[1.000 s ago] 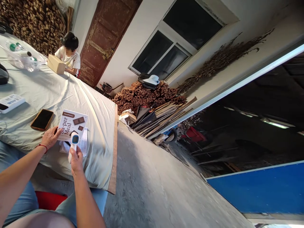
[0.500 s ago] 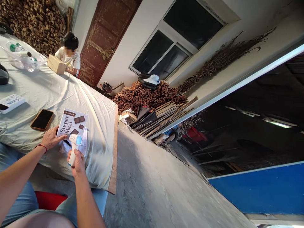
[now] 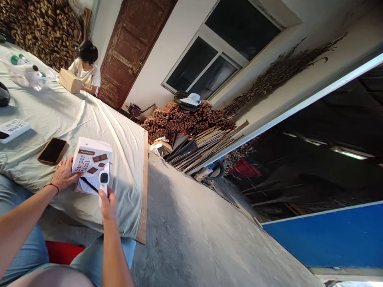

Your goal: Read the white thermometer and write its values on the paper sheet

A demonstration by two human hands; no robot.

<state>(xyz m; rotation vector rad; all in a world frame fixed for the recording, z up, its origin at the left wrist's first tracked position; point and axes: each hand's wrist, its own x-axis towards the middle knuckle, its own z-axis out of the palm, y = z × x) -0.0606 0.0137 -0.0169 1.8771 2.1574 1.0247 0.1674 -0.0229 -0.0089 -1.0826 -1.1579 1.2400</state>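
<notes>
My left hand (image 3: pixel 64 174) grips the lower left edge of a white box (image 3: pixel 93 155) printed "Su-per Meal" with brown chocolate pieces. The box is tilted so that both its front and its top side show. My right hand (image 3: pixel 108 201) is closed around the handle of a white infrared thermometer (image 3: pixel 103 181), its dark blue-rimmed screen turned toward me. The thermometer is just right of the box's lower corner. Under the box lie sheets of written paper (image 3: pixel 84 186) with a black pen (image 3: pixel 89 184) across them.
On the cloth-covered table (image 3: pixel 125 159) lie a phone (image 3: pixel 52 150), a white device (image 3: pixel 14 130) and a clear basin (image 3: pixel 26 73) of bottles. Across the table a person (image 3: pixel 89 71) sits behind a cardboard box (image 3: pixel 70 81). Bare wood edges the table at right.
My right hand has moved right and turned the thermometer, so its screen now faces me. The box has tipped, showing its top side, with my left hand still on it.
</notes>
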